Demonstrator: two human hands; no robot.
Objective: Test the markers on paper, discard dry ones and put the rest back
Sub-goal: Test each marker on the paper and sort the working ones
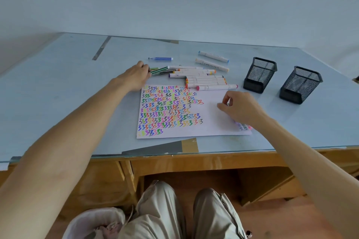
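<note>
A white sheet of paper point(211, 120) covered on its left with coloured squiggles lies near the table's front edge. Beyond it lies a pile of white markers point(204, 78) with coloured caps. My left hand point(136, 77) reaches to the pile's left end and grips thin striped pens point(161, 70). My right hand point(240, 108) rests on the paper's right side, fingers curled round a bundle of markers point(242, 127) whose ends stick out below my wrist. A blue pen point(161, 58) and two white markers point(212, 60) lie farther back.
Two black mesh pen holders point(260, 74) point(300, 84) stand at the right of the glass-topped table point(58, 93). A bin with a pale liner point(93, 223) sits on the floor by my left knee. Wooden drawers are under the tabletop.
</note>
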